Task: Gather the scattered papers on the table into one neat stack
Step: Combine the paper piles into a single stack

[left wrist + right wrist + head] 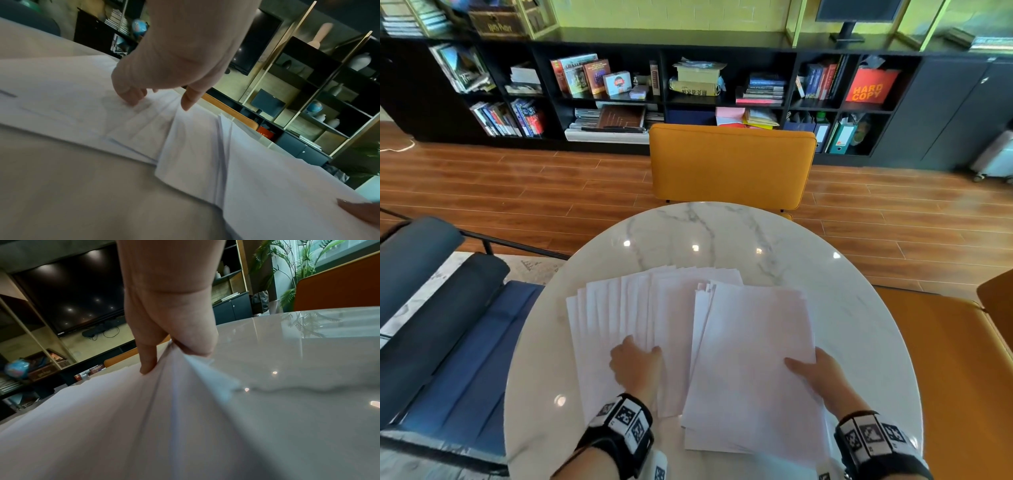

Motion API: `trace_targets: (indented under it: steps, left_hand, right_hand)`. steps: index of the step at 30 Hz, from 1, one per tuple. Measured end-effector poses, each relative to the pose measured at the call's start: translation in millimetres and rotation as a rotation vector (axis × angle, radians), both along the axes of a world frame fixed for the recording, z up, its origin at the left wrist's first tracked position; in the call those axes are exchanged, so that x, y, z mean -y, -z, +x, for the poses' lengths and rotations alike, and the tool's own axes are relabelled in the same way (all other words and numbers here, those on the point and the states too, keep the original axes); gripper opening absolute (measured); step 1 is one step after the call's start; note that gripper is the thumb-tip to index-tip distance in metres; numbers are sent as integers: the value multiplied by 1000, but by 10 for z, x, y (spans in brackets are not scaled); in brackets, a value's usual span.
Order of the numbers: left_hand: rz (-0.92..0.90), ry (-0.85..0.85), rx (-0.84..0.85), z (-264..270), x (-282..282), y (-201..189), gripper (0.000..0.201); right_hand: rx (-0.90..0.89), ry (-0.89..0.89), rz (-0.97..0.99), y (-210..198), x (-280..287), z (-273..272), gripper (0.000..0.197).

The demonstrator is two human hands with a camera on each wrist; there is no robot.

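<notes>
Table (859, 274): round, white marble top with grey veins, glossy; it bears all the papers.
Fan (619, 308): white sheets spread in overlapping steps across the table's left and middle, lying flat.
Stack (753, 359): a thicker bundle of white sheets on the table's right half, its left edge overlapping the fan; its top edges are slightly uneven, and the right wrist view shows its right edge lifted off the marble.
Left hand (635, 365): palm down on the fan near its lower middle; the left wrist view shows the fingertips (131, 97) bent down and pressing on the sheets, with nothing clasped.
Right hand (822, 377): at the stack's right edge, pinching it, thumb (796, 366) on top and the other fingers underneath; the right wrist view shows the sheets squeezed between thumb and fingers.
Wristbands (621, 428): black straps with black-and-white square markers, one on each wrist.
Chairs: an orange one (729, 164) pushed in at the far side, another orange one (955, 342) on the right, a blue one (465, 342) on the left.
Shelf (688, 92): black, low, divided into cubbies along the far wall.
Shelf contents: books upright and leaning on the left, stacked books and boxes in the middle, binders and a red "HARD COPY" item (871, 90) on the right.
Shelf top: a "Harry Potter" box (500, 22) and a monitor (856, 10).
</notes>
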State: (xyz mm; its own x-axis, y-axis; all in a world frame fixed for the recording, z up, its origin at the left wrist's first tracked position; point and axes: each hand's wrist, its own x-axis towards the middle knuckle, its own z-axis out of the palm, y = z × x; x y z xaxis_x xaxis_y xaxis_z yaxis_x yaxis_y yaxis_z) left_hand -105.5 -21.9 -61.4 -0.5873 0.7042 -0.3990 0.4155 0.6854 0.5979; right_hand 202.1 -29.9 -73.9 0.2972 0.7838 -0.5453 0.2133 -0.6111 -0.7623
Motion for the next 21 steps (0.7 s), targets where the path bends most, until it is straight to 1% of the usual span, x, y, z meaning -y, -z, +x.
trace_targets:
  steps: [3,6,9,12,16,21]
  left_hand:
    - [-41,-48,115,-46,-91,-54,77]
    - [-69,-13,185,-125,-175,33,76]
    - [-35,34,206,-140,-209,96,57]
    - [74,65,317,-60,-179,87,34]
    - [165,96,305,-39,-132,35,25]
    - [295,73,275,-254,-183,-252,18]
  right_hand:
    - [-5,-4,5,34,-17,-11,44]
    - [-2,5,10,39,-22,-20,45]
    - [-13,5,12,61,-17,-12,47]
    - [-26,19,23,79,-8,-8,49]
    - [-47,26,46,66,12,-2,45]
    - [-109,29,61,78,60,-1,43]
